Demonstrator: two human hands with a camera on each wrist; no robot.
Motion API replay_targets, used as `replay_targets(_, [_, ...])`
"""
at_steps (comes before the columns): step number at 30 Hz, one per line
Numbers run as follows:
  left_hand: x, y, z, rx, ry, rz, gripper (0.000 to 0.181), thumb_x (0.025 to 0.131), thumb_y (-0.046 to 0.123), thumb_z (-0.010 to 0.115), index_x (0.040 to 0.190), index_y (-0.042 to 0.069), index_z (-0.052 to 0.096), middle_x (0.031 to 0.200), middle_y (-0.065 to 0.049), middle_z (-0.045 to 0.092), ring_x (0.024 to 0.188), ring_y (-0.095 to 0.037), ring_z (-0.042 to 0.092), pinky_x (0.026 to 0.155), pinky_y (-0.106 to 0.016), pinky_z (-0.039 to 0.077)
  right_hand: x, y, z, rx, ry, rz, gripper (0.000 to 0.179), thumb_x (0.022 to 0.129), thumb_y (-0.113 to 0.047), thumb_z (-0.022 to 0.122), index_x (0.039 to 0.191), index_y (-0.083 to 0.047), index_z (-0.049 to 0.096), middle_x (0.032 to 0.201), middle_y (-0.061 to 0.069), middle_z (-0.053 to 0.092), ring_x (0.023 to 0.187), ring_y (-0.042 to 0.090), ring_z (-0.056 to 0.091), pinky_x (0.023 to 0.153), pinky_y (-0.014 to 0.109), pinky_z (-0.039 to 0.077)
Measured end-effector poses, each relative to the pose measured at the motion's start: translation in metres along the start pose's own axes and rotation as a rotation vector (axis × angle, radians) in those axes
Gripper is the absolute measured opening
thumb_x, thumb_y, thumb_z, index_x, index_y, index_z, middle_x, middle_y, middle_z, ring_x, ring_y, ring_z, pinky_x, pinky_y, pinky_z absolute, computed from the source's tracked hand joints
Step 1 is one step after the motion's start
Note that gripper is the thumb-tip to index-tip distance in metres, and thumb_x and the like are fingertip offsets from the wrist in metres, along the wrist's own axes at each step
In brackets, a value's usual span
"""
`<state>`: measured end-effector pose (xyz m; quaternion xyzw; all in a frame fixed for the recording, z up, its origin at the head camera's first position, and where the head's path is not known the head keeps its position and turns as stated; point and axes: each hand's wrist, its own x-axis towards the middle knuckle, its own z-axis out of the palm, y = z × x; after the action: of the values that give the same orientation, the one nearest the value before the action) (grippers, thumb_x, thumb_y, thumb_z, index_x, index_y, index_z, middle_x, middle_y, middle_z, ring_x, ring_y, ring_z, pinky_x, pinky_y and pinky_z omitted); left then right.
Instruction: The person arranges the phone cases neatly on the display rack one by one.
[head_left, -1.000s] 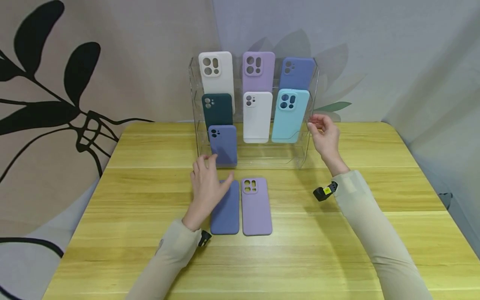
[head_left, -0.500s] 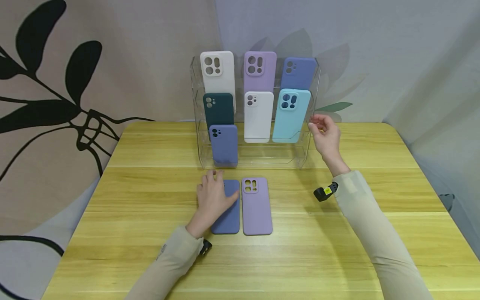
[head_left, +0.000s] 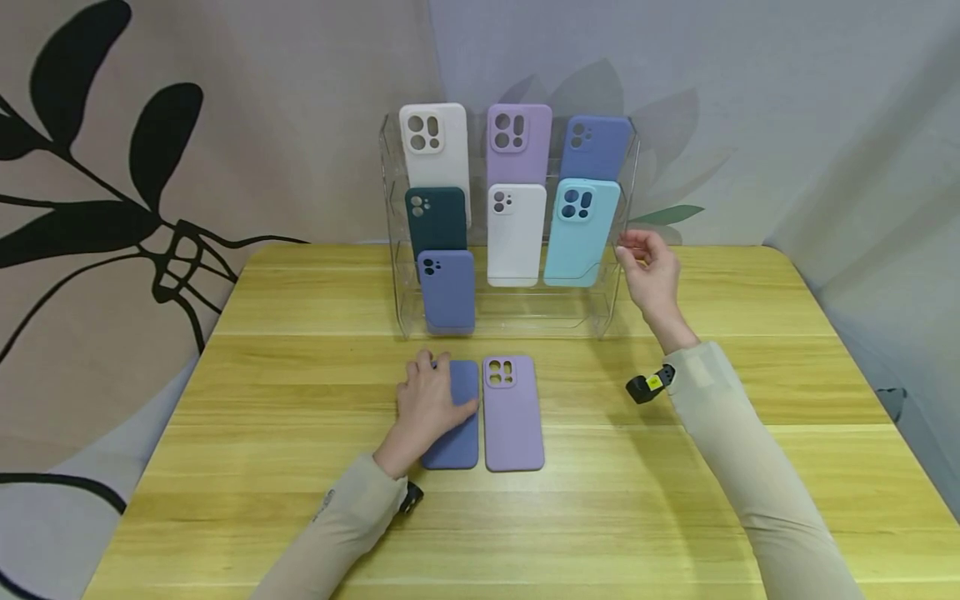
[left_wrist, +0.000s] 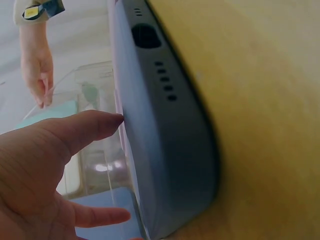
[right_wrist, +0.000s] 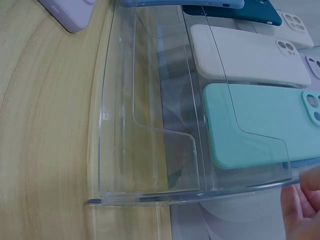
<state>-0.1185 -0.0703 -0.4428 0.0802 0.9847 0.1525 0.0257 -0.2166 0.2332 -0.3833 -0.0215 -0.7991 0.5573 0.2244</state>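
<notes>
A blue phone case (head_left: 463, 433) lies back up on the table, with a lilac phone case (head_left: 513, 425) beside it on the right. Over the blue one spreads my left hand (head_left: 427, 404), thumb at its right edge and fingertips near its top left. In the left wrist view the thumb and a finger reach out over the case's back (left_wrist: 142, 130), widely parted. My right hand (head_left: 651, 271) pinches the right side panel of a clear tiered display stand (head_left: 540, 321); the right wrist view catches the fingers (right_wrist: 292, 207) at that panel's edge.
Upright in the stand are white (head_left: 450, 171), lilac (head_left: 517, 167) and blue cases on the top tier. Dark green (head_left: 438, 221), white and turquoise (head_left: 581, 237) ones fill the middle tier. A blue case (head_left: 448, 292) stands at the left of the front tier. A patterned wall hanging is behind.
My left hand has drawn back from the blue case at the stand's front left and come down over the blue case on the table. The right hand stays at the stand.
</notes>
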Motion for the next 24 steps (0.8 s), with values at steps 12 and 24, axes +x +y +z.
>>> replay_targets(12, [0.004, 0.005, 0.0, -0.002, -0.112, -0.039, 0.082, 0.071, 0.047, 0.075, 0.131, -0.002, 0.047, 0.121, -0.028, 0.041, 0.103, -0.043, 0.047, 0.06, -0.05, 0.052, -0.001, -0.003, -0.001, 0.005, -0.001, 0.014, 0.025, 0.091, -0.001, 0.057, 0.113, 0.011, 0.055, 0.109, 0.02, 0.06, 0.082, 0.003, 0.052, 0.076, 0.012, 0.047])
replay_targets(24, [0.006, 0.004, -0.001, -0.037, -0.159, -0.042, 0.083, 0.069, 0.042, 0.079, 0.135, 0.004, 0.046, 0.128, -0.029, 0.037, 0.109, -0.047, 0.043, 0.063, -0.051, 0.053, -0.009, -0.026, -0.001, 0.018, -0.003, 0.015, 0.024, 0.09, 0.004, 0.055, 0.111, 0.015, 0.054, 0.107, 0.023, 0.059, 0.081, 0.005, 0.053, 0.074, 0.011, 0.046])
